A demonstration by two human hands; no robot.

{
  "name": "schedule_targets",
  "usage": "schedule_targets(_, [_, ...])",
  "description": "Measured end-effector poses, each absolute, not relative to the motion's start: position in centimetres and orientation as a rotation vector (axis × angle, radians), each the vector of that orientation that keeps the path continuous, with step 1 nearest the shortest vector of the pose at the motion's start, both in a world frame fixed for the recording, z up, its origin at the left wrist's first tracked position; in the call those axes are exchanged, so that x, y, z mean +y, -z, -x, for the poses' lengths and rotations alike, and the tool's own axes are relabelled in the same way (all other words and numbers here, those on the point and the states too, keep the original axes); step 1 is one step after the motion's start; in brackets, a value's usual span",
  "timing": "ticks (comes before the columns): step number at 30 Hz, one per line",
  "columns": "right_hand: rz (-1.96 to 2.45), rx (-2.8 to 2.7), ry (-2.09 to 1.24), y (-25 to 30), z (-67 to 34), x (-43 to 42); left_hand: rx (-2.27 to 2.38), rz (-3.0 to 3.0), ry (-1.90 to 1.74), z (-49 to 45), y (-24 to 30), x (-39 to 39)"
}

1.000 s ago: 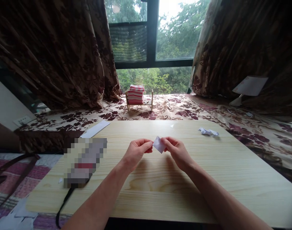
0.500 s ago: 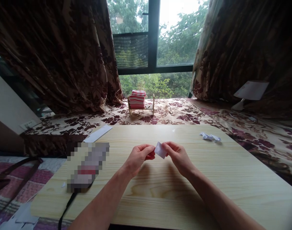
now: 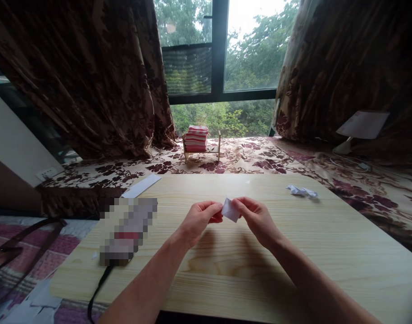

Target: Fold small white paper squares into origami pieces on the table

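Observation:
A small folded piece of white paper (image 3: 230, 211) is held up between my two hands, above the wooden table (image 3: 260, 274). My left hand (image 3: 203, 219) pinches its left edge with thumb and fingers. On the other side, my right hand (image 3: 255, 217) grips the upper right part, thumb on the near face. The fingertips behind the paper are partly hidden. Further back on the right lie some folded white paper pieces (image 3: 302, 191), apart from my hands.
At the table's left are a flat white paper strip (image 3: 143, 185) and a pixelated object (image 3: 128, 234) with a black strap (image 3: 99, 288). Behind stand a small rack (image 3: 202, 153) with pink striped cloths (image 3: 196, 138) and a lamp (image 3: 364, 124). Loose papers (image 3: 43, 297) lie lower left.
The whole view has shifted slightly, so everything appears a little further right. Both hands keep their pinch on the folded paper, which is turned slightly.

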State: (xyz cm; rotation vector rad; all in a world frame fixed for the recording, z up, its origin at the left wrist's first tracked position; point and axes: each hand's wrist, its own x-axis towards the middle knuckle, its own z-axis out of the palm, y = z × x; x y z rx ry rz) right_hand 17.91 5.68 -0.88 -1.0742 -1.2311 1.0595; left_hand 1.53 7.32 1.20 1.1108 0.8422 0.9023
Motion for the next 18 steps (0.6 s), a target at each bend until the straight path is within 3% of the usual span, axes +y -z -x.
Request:
schedule_targets(11, [1.044,-1.206,-1.173,0.83,-17.75,5.81,0.812,-1.122,-0.833,-1.24,-0.95,7.65])
schedule_targets(18, [1.060,-1.144,-1.169,1.09,-17.46,5.86,0.874,-1.237,-1.039,-2.22,-0.73,7.13])
